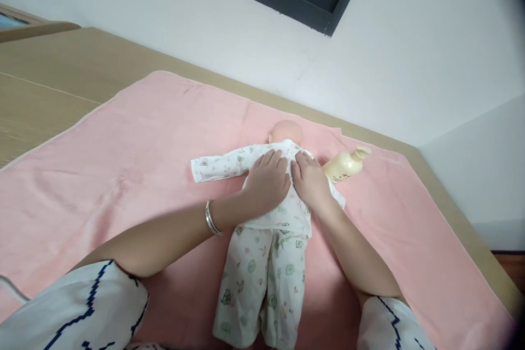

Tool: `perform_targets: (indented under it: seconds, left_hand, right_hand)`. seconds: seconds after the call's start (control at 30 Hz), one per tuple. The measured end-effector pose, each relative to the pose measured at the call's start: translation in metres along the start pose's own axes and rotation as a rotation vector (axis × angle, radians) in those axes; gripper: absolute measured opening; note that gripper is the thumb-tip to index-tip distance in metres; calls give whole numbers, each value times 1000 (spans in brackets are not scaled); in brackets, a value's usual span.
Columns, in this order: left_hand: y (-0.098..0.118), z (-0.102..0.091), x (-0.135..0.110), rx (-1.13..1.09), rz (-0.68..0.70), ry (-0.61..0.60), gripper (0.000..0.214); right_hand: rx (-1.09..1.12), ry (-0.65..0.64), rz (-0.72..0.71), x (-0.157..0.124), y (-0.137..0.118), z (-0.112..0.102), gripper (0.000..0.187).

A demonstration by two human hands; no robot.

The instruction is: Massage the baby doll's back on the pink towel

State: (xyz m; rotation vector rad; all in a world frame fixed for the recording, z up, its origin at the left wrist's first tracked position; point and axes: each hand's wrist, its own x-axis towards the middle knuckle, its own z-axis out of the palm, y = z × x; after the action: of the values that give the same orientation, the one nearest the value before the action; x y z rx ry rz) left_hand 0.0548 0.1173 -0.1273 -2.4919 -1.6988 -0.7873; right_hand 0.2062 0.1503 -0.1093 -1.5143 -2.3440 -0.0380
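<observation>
Closest of all are the person's white sleeves with dark blue lines, one in the lower left corner (82, 306) and one at the lower right (394, 322). Past them, a doll (283, 219) lies on a pink blanket (156, 136), a bit right of the middle of the frame, with its bare head (286, 131) toward the top. It wears a white shirt (297, 205) and baggy pants (248, 279) with little prints. The left hand (267, 181), below a silver bracelet (210, 219), and the right hand (311, 179) rest flat on the shirt, just beside each other, and they are not squeezing anything. A pale yellow pump bottle (346, 165) is near the right hand; I cannot tell if it stands or lies. The doll looks light, and its head looks smooth and firm. The clothes look soft and floppy, so they could slide or bunch up. The best hold would be both hands around its middle, not by a loose sleeve.
</observation>
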Motion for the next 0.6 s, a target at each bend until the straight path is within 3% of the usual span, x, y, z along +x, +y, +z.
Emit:
perform_targets:
  seconds: [0.2, 0.37, 0.47, 0.6]
  left_hand:
    - [-30, 3, 26, -21, -100, -21, 26]
    - [-13, 9, 10, 65, -79, 68, 45]
    - [-4, 8, 3, 47, -39, 61, 46]
    - [-19, 5, 14, -31, -40, 55, 37]
  right_hand:
    - [-91, 30, -13, -26, -31, -2, 44]
    - [64, 6, 16, -7, -7, 1, 42]
    - [146, -7, 22, 5, 8, 5, 39]
    - [51, -1, 4, -5, -6, 1, 40]
